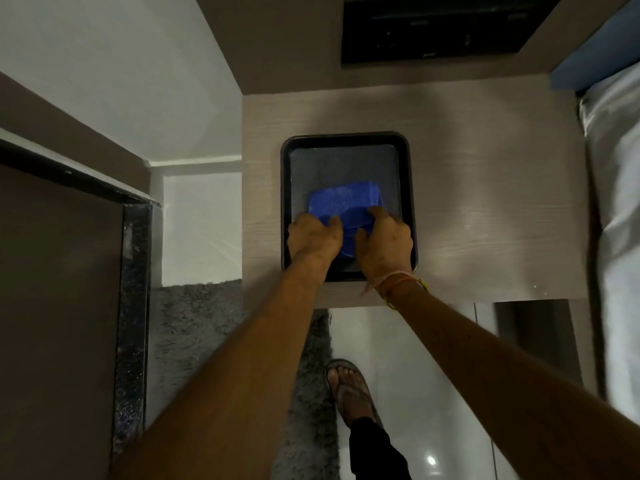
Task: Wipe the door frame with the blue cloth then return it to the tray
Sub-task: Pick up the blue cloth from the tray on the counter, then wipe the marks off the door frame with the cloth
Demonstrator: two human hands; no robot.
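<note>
- Pale wood worktop [485,202] carries your dark tray [284,188].
- Blue cloth [343,202] lies inside the tray.
- Your left hand [313,237] and right hand [386,242] each pinch the cloth's near edge.

- Both forearms are bare, with no sleeves in view.
- Thin thread bands [398,280], pale pink, orange and yellow-green with loose ends, circle the wrist just behind the right hand [384,245].
- The left hand [313,239] wears nothing.
- Open-toed sandal [349,389]; dark trouser leg [375,452].
</note>
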